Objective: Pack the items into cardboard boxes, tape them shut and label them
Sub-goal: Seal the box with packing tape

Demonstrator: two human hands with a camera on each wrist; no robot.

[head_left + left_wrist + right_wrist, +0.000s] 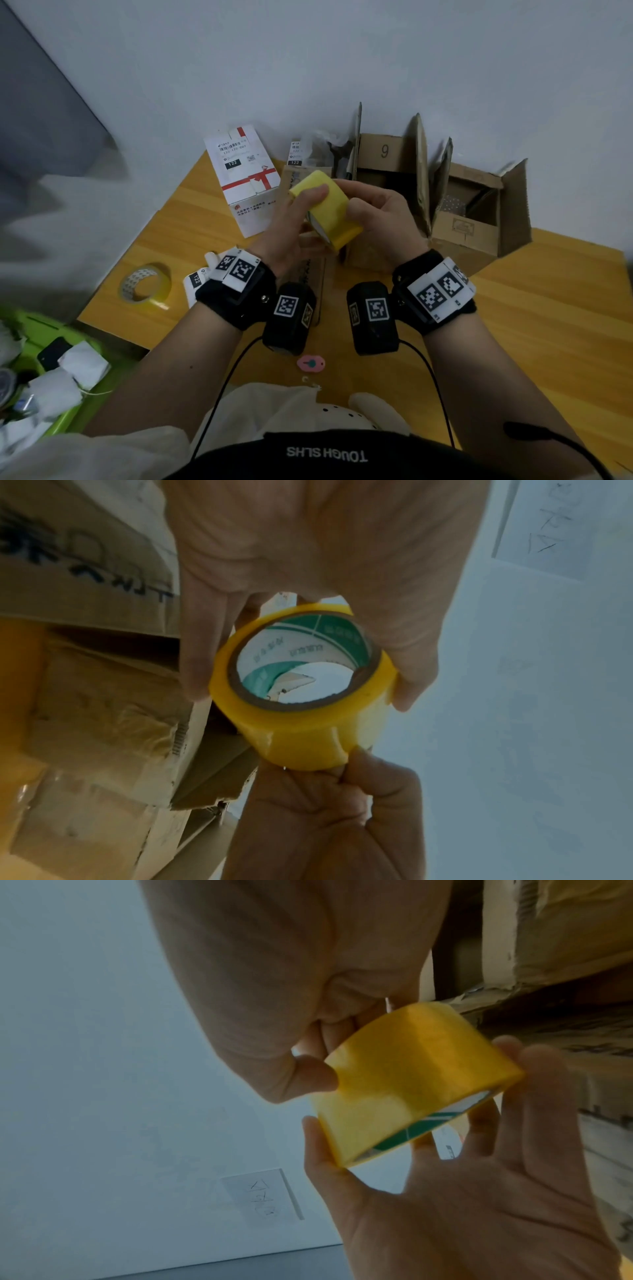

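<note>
Both hands hold a yellow packing-tape roll [327,205] above the table. My left hand [291,222] grips the roll [301,723] across its width, thumb on one side and fingers on the other. My right hand [373,212] holds the other side, its thumb [308,1080] pressing on the outer face of the roll [411,1080] with the fingers curled behind. Under the hands lies a closed cardboard box [313,274] with dark writing. An open cardboard box marked 9 [383,154] and a second open box [472,212] stand behind on the right.
A white box with a red ribbon print and a label [246,178] stands at the back left. A second tape roll [145,284] and loose labels [195,281] lie on the wooden table [548,325]. A pink cutter [310,363] lies near me. A green bin [51,342] sits lower left.
</note>
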